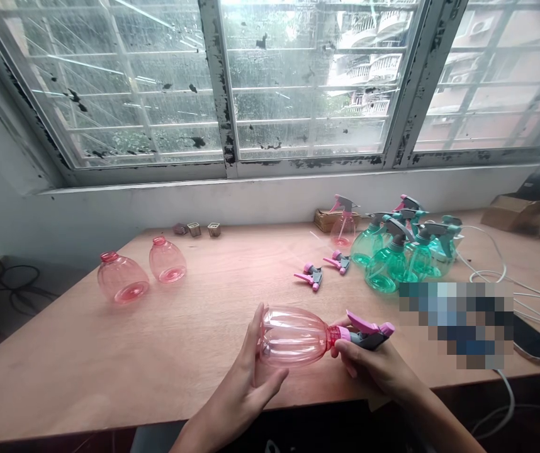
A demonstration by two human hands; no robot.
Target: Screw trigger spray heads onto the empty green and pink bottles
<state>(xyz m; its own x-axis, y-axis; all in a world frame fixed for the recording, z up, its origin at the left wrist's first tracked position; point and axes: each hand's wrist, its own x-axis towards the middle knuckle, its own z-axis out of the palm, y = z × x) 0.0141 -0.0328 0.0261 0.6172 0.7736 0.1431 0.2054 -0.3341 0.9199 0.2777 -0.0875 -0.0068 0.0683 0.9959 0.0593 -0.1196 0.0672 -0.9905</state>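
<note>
Spray bottle (293,336) horizontal, left hand (246,390) cupping body, right hand (374,371) gripping neck.

The spray bottle (293,336) lies level on its side, base to the left and neck to the right. Its body is clear pink plastic, rounded and ribbed lengthwise (no liquid shows inside). A deeper pink collar (332,338) rings the neck, and a trigger sprayer head (369,333), pink over a grey body, sits right against it, tilted slightly upward. The left hand (239,390) grips the bottle's body near the base, while the right hand (374,368) wraps around the neck and sprayer head from below.
</note>
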